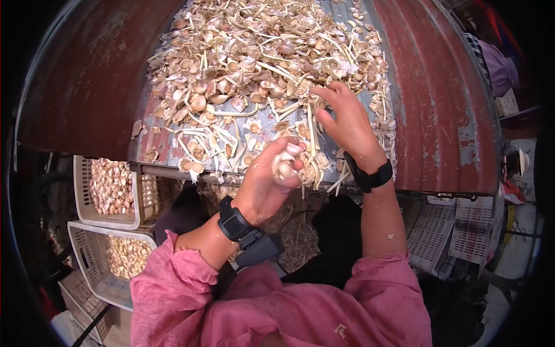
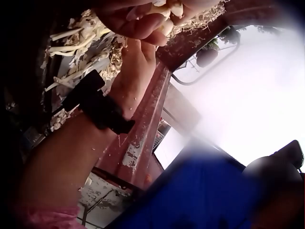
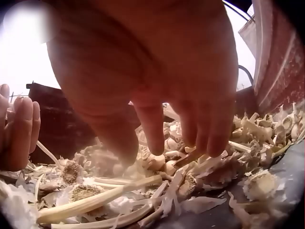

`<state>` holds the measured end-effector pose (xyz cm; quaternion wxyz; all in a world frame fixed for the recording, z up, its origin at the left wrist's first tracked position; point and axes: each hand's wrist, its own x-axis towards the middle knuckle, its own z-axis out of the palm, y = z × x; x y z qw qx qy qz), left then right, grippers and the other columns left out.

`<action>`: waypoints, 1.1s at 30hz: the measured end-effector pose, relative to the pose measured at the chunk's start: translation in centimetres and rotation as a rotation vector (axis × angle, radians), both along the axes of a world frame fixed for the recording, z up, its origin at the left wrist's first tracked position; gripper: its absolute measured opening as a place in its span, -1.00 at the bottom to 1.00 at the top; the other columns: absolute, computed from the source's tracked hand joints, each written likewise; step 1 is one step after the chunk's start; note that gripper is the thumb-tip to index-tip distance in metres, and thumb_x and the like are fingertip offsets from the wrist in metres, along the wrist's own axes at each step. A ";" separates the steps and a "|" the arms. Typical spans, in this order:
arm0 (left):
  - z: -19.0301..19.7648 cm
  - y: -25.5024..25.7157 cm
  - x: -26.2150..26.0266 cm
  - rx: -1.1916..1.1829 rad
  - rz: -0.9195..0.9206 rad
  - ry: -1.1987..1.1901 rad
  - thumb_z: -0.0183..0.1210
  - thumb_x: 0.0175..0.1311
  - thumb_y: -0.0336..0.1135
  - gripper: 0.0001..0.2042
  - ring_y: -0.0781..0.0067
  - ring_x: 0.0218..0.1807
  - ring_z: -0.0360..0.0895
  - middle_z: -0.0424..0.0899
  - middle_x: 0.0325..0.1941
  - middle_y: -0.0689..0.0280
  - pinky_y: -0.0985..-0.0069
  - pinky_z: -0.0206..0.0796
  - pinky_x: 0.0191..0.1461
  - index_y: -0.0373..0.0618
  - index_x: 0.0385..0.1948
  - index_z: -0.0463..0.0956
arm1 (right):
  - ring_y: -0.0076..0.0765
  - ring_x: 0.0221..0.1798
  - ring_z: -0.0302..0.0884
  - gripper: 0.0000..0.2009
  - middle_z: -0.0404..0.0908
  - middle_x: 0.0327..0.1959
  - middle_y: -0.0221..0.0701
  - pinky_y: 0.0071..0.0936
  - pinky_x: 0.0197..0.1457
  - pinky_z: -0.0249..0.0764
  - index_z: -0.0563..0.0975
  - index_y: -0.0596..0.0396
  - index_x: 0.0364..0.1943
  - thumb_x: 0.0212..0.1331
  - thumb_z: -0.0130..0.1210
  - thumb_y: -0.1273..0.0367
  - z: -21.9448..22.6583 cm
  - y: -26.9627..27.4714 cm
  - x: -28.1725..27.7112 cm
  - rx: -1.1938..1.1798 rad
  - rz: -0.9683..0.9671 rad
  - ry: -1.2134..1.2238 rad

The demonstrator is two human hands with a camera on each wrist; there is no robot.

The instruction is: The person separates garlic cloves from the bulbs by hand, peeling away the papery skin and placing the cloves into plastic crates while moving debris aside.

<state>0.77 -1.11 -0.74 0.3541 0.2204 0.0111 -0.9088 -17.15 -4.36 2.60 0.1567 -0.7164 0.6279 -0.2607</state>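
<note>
My left hand (image 1: 261, 184) is turned palm up, its fingers curled round several pale garlic cloves (image 1: 284, 164). These cloves (image 2: 164, 24) also show at the top of the left wrist view, between the fingers. Over the near right part of a heap of garlic skins, stalks and loose cloves (image 1: 254, 63) hangs my right hand (image 1: 350, 122), palm down. In the right wrist view its fingers (image 3: 151, 129) point loosely down, tips right at a few cloves (image 3: 159, 162) among the skins. Dry stalks (image 3: 95, 202) and root ends lie just in front of them.
The heap lies on a corrugated metal sheet (image 1: 439, 104) with worn red paint. Lower left stand two white plastic baskets, an upper one (image 1: 137, 196) with unpeeled-looking cloves and a lower one (image 1: 92, 272) with paler cloves. White crates (image 1: 471, 231) stand at the lower right.
</note>
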 end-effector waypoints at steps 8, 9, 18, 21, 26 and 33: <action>1.0 0.2 0.7 -0.102 -0.056 -0.095 -0.02 0.19 -0.17 -0.82 0.61 -0.29 0.40 0.47 -0.21 0.34 0.68 0.16 -0.44 -0.05 -0.30 0.34 | -0.14 -0.01 0.35 -0.84 0.41 -0.08 -0.17 -0.39 0.03 0.28 0.55 0.16 -0.37 -0.11 0.06 0.46 1.2 5.9 -3.8 0.143 0.145 0.257; 1.0 0.3 0.7 -0.097 -0.069 -0.085 -0.02 0.19 -0.17 -0.82 0.61 -0.29 0.40 0.47 -0.21 0.34 0.68 0.16 -0.44 -0.05 -0.30 0.34 | -0.14 -0.01 0.35 -0.84 0.41 -0.08 -0.17 -0.39 0.03 0.28 0.55 0.16 -0.37 -0.11 0.06 0.46 1.9 6.3 -4.1 0.151 0.131 0.264; 0.5 0.2 0.4 -0.015 -0.001 -0.097 -0.04 0.21 -0.26 -0.83 0.54 -0.37 0.45 0.49 -0.21 0.24 0.72 0.23 -0.59 -0.17 -0.34 0.36 | -0.54 -0.46 0.47 -0.86 0.57 -0.49 -0.31 -0.62 -0.39 0.34 0.55 0.21 -0.37 -0.04 0.05 0.47 2.9 4.8 -4.2 0.146 -0.371 -0.155; 0.5 0.2 0.3 -0.042 0.009 -0.095 -0.04 0.21 -0.27 -0.83 0.54 -0.38 0.45 0.49 -0.23 0.23 0.72 0.23 -0.60 -0.17 -0.33 0.36 | -0.41 -0.43 0.48 -0.84 0.53 -0.46 -0.28 -0.54 -0.35 0.37 0.56 0.16 -0.36 -0.09 0.08 0.46 0.9 4.1 -3.0 0.146 -0.289 -0.072; 0.8 0.1 0.4 -0.072 0.003 -0.127 -0.04 0.21 -0.28 -0.84 0.55 -0.38 0.45 0.49 -0.24 0.22 0.75 0.21 -0.61 -0.17 -0.32 0.36 | -0.38 -0.45 0.40 -0.81 0.46 -0.44 -0.31 -0.50 -0.36 0.34 0.54 0.15 -0.37 -0.18 0.10 0.50 -1.6 3.7 -2.3 0.156 -0.048 0.043; 1.0 0.3 0.2 -0.114 -0.050 -0.157 -0.05 0.23 -0.30 -0.83 0.67 -0.47 0.33 0.43 -0.32 0.34 0.83 0.06 -0.67 -0.15 -0.23 0.34 | -0.51 -0.47 0.38 -0.73 0.45 -0.42 -0.38 -0.67 -0.47 0.29 0.54 0.13 -0.28 -0.19 0.15 0.59 0.4 4.5 0.5 0.085 -0.014 -0.383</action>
